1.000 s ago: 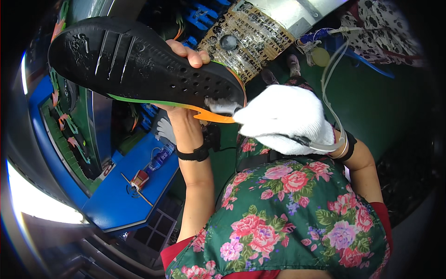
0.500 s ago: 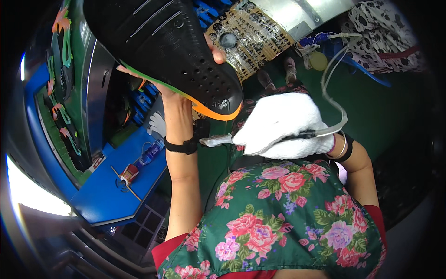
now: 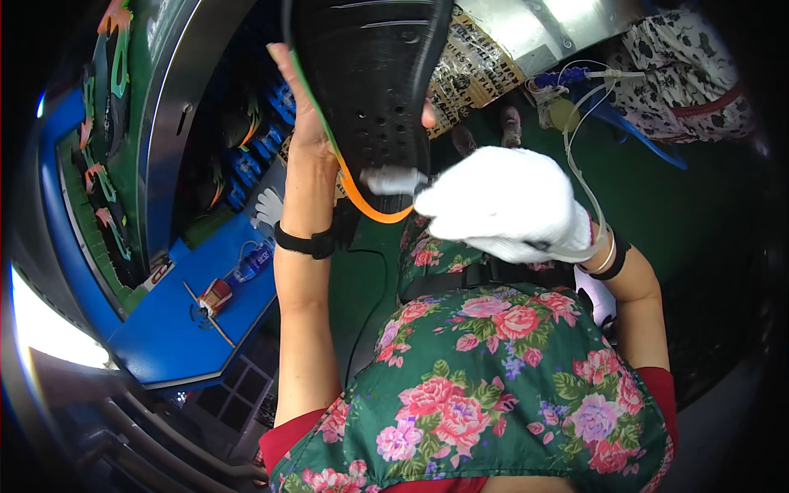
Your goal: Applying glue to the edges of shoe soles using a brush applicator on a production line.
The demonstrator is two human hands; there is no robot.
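Note:
My bare left hand [image 3: 306,115] grips a black sole-shaped piece [image 3: 374,90] with a green and orange rim, its fingers showing on both sides. The piece is tilted up toward me, its small holes near the lower end. My right hand [image 3: 509,201], in a white knit glove, is closed round a slim tool with a pale brush-like tip [image 3: 393,181]. That tip, somewhat blurred, lies over the lower end of the black piece; whether it touches cannot be made out. A clear tube [image 3: 588,193] runs to my gloved hand.
At left stands a blue table [image 3: 173,333] with a red box [image 3: 215,296], a blue bottle [image 3: 253,261] and a white glove [image 3: 268,207]. Green and orange pieces [image 3: 103,181] line the far left. Ahead are a paper-covered surface [image 3: 472,70] and a metal one [image 3: 559,25].
The black piece has turned more upright. My gloved right hand has moved slightly up, bringing the tool's tip from below the piece to over its lower end.

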